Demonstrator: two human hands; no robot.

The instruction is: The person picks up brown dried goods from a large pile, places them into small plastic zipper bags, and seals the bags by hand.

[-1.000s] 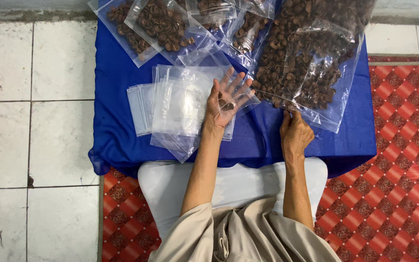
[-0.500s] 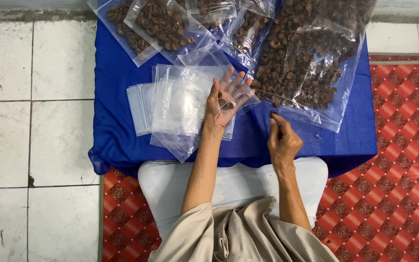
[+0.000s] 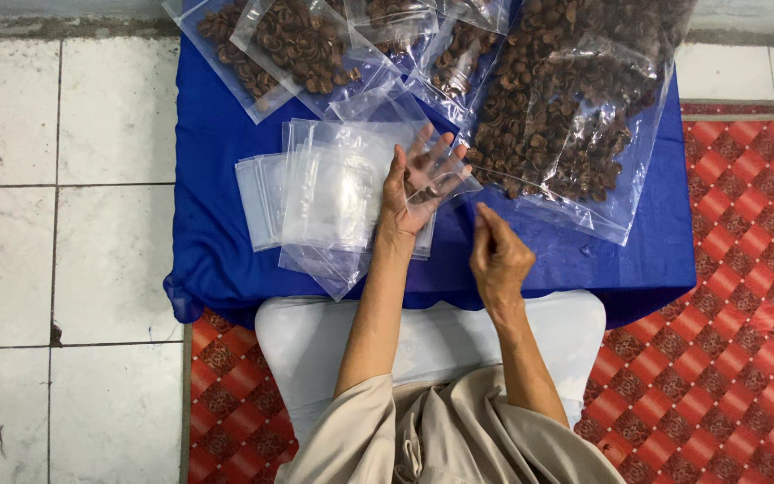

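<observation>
At nine o'clock of the scene lies the white tiled floor (image 3: pixel 64 179), and just right of it the desk under a blue cloth (image 3: pixel 226 242). On the cloth, left of centre, sits a loose stack of empty clear bags (image 3: pixel 324 202), fanned and overlapping. The left hand (image 3: pixel 418 184) rests palm up on the stack's right edge, fingers spread wide, with one thin clear bag (image 3: pixel 445 190) draped across the palm and a few small brown pieces showing through it; whether the pieces sit inside the bag or under it I cannot tell.

At five o'clock from that hand, the right hand (image 3: pixel 497 255) hovers above the cloth, fingers drawn together narrow as in a pinch; what it pinches, if anything, is too small to see.

To do this well, the left palm should stay flat and steady so the film does not slide, and the right fingertips should meet the bag at its mouth edge rather than its middle.

At one o'clock lies a large bag of brown dried shells (image 3: pixel 575 116), with smaller filled bags (image 3: pixel 297 45) at eleven o'clock. A red patterned mat (image 3: pixel 718 314) covers the far right.
</observation>
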